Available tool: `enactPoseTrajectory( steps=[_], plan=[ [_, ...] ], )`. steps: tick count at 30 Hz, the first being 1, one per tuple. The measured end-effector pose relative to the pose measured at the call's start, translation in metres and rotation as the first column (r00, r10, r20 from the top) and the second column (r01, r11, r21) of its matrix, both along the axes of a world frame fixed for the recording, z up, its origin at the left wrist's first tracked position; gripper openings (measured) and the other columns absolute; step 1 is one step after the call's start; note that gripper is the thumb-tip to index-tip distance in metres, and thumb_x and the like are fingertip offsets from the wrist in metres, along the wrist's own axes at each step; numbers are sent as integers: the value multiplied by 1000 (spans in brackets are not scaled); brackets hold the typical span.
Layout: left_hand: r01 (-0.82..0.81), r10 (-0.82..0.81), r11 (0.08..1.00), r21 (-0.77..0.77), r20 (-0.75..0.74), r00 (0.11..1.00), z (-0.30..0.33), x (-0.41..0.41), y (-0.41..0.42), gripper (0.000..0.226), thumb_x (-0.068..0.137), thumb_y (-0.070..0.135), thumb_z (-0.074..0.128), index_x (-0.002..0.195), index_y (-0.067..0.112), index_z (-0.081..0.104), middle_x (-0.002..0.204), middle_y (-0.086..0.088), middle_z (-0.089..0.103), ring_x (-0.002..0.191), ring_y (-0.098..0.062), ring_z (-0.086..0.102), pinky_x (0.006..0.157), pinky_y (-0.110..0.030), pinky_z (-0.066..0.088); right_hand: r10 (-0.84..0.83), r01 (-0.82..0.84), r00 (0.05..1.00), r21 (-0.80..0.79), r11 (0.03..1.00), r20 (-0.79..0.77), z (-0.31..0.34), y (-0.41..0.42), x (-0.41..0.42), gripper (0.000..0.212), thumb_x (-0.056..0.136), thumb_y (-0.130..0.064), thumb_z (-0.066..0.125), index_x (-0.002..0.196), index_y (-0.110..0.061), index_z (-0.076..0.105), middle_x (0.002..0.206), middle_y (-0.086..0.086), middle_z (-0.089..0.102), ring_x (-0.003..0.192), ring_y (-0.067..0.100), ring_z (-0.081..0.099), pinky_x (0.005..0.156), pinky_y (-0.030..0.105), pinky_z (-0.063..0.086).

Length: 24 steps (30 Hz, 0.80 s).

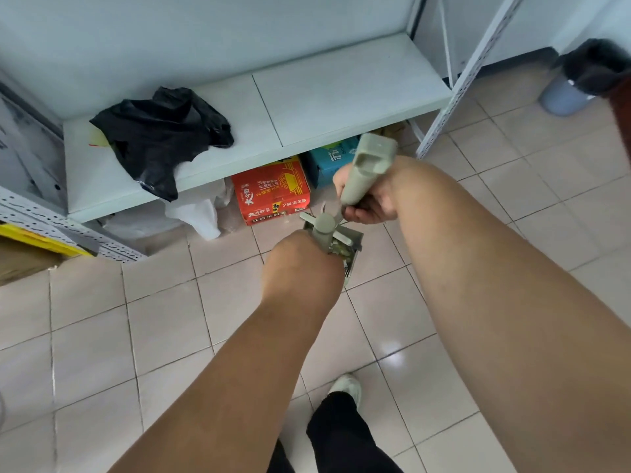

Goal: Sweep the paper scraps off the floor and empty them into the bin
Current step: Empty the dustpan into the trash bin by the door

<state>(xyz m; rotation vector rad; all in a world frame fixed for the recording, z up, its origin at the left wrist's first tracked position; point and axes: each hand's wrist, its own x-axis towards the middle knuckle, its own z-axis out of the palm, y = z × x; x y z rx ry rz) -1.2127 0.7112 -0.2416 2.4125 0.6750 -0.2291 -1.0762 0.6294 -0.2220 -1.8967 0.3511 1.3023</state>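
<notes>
While the dustpan (345,249) is being kept low over the tiled floor (164,319), its upright handle (324,230) is being gripped by the left hand (302,264), fingers curled round it. A broom handle (365,169) is being clasped by the right hand (370,203) just below its wide top end. Greenish paper scraps (341,251) are being carried inside the pan, directly beneath the left grip and partly hidden by it. Being light and loose, the scraps are judged likely to spill if the pan is being tipped; the stiff plastic handles are judged the right holds. A bin (580,78) with a dark liner is being left well apart, far to the right.
</notes>
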Motion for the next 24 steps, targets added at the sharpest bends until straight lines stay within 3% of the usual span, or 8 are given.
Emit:
enactPoseTrajectory(
  steps=[3, 5, 7, 15, 19, 22, 24],
  plan=[
    [16, -16, 1000, -7, -10, 1000, -3, 21, -27, 22, 76, 20, 54, 60, 21, 39, 58, 6, 46, 51, -9, 42, 41, -22, 24, -18, 18, 1000, 19, 1000, 8, -2, -30, 14, 34, 88, -19, 43, 58, -5, 50, 35, 3, 48, 25, 8, 45, 29, 9, 39],
    [40, -40, 999, -7, -22, 999, -4, 36, -44, 22, 76, 21, 55, 60, 21, 39, 58, 6, 46, 51, -9, 41, 41, -22, 25, -7, 7, 1000, 28, 1000, 7, -2, -51, 26, 54, 88, -16, 42, 36, -6, 56, 34, 2, 47, 24, 6, 45, 30, 8, 37],
    [69, -69, 998, -8, -31, 997, -4, 53, -60, 21, 76, 22, 54, 60, 20, 40, 57, 5, 46, 51, -9, 41, 42, -22, 25, -15, 15, 1000, 31, 999, 13, -1, -70, 39, 63, 85, -13, 45, 22, -8, 52, 33, 1, 47, 25, 6, 44, 31, 8, 35],
    [190, -192, 981, -45, -60, 979, -1, 135, -110, 18, 75, 23, 53, 62, 20, 40, 60, 3, 48, 52, -12, 44, 42, -23, 25, -106, 106, 994, 11, 994, 22, 1, -132, 115, 63, 85, -16, 44, 23, -8, 56, 34, 1, 47, 25, 6, 43, 28, 8, 34],
    [246, -246, 969, -17, -75, 966, 5, 188, -133, 21, 77, 25, 53, 62, 22, 39, 60, 5, 47, 51, -10, 42, 40, -22, 23, -135, 135, 990, 22, 991, 46, 7, -163, 161, 55, 83, -13, 47, 30, -9, 60, 36, 0, 47, 27, 6, 41, 29, 9, 33],
    [280, -281, 959, -32, -69, 957, 8, 225, -152, 19, 77, 25, 53, 63, 22, 40, 60, 5, 48, 51, -10, 44, 40, -22, 24, -161, 161, 986, 10, 987, 47, 12, -186, 197, 36, 82, -15, 47, 49, -6, 56, 38, 2, 47, 27, 7, 41, 29, 9, 32],
    [298, -301, 953, -50, -63, 952, 11, 247, -164, 20, 77, 24, 53, 62, 22, 41, 59, 6, 49, 51, -10, 45, 40, -21, 24, -122, 123, 992, -10, 992, 42, 13, -198, 218, 42, 82, -17, 47, 43, -8, 59, 36, 0, 49, 26, 6, 41, 30, 7, 32]
  ],
)
